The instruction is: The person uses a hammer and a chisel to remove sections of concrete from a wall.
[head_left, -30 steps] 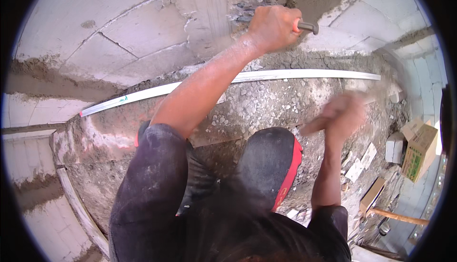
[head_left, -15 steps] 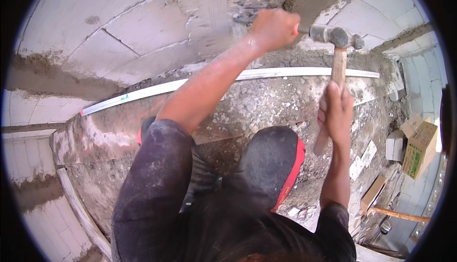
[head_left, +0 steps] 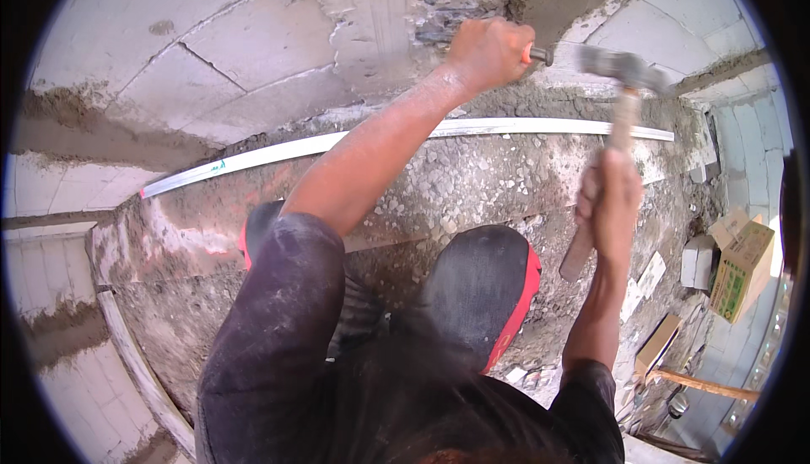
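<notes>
Two tools are in use, one in each hand, at the far side where a pale block wall [head_left: 253, 38] carries rough, broken mortar. The left hand [head_left: 490, 53] is clamped in a fist around a chisel-like tool [head_left: 542, 56], hiding its middle; an orange collar and metal butt stick out to the right, while a dark shaft shows on the left beside the broken patch. Whether its tip touches the wall is hard to tell. That grip seems chosen to steady the tool and leave the butt clear of the fingers. The right hand [head_left: 614, 202] is closed around a hammer [head_left: 624, 118] by its wooden handle, well back from the head, which probably gives reach and weight to a blow. The blurred head lies just right of the butt, apart from it in this view, apparently to line up the two. Nearer than the wall, a long white bar [head_left: 540, 128] lies across the ground, passing behind the left forearm, perhaps set aside there; pale rubble [head_left: 439, 184] lies on its near side. An open cardboard box [head_left: 744, 268] sits at the right, well apart from both hands.
</notes>
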Action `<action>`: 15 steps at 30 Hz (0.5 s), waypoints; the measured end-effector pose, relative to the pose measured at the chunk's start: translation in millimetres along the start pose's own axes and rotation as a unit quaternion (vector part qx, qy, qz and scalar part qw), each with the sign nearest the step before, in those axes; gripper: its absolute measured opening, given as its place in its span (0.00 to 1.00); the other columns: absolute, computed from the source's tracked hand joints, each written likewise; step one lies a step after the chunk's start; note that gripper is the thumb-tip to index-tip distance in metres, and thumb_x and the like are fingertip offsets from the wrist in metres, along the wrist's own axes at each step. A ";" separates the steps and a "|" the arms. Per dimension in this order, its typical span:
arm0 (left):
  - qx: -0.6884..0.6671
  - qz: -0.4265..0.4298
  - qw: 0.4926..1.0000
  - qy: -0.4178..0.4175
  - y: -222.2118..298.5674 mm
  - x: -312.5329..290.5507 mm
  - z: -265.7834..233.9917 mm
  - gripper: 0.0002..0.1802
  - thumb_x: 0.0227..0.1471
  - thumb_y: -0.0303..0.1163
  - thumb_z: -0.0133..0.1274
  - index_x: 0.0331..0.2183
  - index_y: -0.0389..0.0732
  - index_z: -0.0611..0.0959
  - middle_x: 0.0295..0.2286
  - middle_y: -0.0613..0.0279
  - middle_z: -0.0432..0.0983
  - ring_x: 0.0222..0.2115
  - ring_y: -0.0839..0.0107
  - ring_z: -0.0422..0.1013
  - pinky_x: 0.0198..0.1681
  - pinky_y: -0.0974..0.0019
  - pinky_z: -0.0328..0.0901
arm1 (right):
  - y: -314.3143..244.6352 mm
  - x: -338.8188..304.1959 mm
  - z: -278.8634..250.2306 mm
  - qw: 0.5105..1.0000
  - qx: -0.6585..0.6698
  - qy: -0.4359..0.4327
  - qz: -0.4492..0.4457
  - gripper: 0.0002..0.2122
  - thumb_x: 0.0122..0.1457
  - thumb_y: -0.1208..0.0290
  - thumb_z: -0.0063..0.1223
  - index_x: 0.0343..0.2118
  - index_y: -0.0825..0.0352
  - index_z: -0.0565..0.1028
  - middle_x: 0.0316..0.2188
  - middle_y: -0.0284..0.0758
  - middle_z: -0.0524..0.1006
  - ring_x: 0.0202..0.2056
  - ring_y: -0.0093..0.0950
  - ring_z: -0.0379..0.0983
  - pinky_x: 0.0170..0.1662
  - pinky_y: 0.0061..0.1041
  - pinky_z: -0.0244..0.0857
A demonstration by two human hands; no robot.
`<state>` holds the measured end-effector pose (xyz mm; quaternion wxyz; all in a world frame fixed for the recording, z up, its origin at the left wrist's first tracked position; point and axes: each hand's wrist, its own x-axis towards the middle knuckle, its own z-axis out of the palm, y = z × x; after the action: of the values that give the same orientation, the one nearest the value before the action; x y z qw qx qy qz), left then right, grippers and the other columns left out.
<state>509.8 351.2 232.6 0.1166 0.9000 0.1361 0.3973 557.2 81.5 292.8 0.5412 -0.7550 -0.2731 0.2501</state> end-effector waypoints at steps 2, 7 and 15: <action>0.007 -0.001 1.000 0.009 -0.7 -7.9 0.4 0.10 0.44 0.40 0.61 0.26 0.47 0.80 0.21 0.58 0.77 0.26 0.57 0.76 0.26 0.53 0.69 | -27.4 -9.2 -2.1 0.981 0.052 0.168 -0.084 0.20 0.69 0.50 0.35 0.31 0.62 0.71 0.14 0.23 0.62 0.12 0.14 0.58 0.12 0.15 0.54; -0.029 0.003 0.999 0.038 4.3 8.7 1.8 0.09 0.43 0.39 0.61 0.26 0.47 0.79 0.21 0.59 0.76 0.26 0.57 0.76 0.26 0.53 0.69 | -38.2 15.3 1.1 0.895 0.131 0.351 -0.241 0.14 0.69 0.60 0.38 0.33 0.65 0.70 0.16 0.26 0.66 0.14 0.16 0.61 0.15 0.18 0.58; 0.009 -0.011 0.997 -0.079 20.1 -24.2 10.6 0.07 0.44 0.36 0.59 0.23 0.46 0.78 0.21 0.63 0.77 0.26 0.61 0.77 0.26 0.55 0.70 | -0.2 -17.6 -3.2 0.996 0.055 0.067 0.018 0.16 0.69 0.54 0.39 0.31 0.62 0.67 0.14 0.23 0.62 0.12 0.16 0.57 0.12 0.17 0.55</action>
<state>505.2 323.1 215.5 0.1232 0.9280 0.1395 0.3228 546.5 67.4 295.4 0.5944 -0.7439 -0.2081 0.2236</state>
